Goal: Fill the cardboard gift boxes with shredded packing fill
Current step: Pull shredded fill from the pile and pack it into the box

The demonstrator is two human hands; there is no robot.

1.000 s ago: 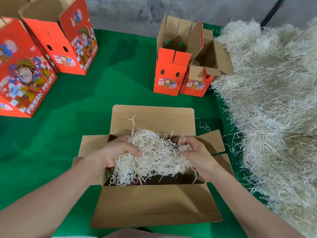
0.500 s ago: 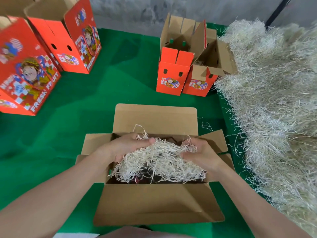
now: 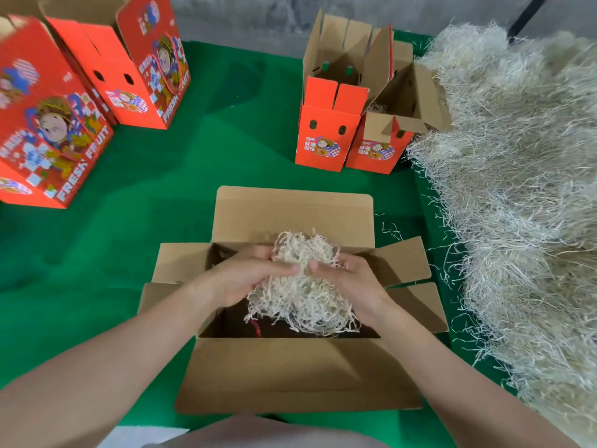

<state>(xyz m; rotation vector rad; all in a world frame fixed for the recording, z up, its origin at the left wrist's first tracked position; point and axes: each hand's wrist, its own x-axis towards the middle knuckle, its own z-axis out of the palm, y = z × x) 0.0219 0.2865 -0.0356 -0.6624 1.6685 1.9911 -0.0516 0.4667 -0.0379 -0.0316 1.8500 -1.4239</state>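
An open brown cardboard box (image 3: 290, 373) lies in front of me on the green cloth, all flaps folded outward. A clump of pale shredded fill (image 3: 303, 295) sits over its opening, bunched between both hands. My left hand (image 3: 245, 279) grips the clump from the left, fingers curled over its top. From the right, my right hand (image 3: 349, 282) grips the same clump. The fingertips of the two hands nearly meet above the fill. The box interior under the clump is dark, with something red showing at the bottom.
A big heap of shredded fill (image 3: 523, 195) runs along the right side. Two small red gift boxes (image 3: 326, 140) stand open behind the brown box. Two large red printed boxes (image 3: 48, 130) stand at the far left. Green cloth (image 3: 129, 237) covers the surface.
Both hands have drawn together over the middle of the box, gathering the spread fill into a tighter, taller clump.
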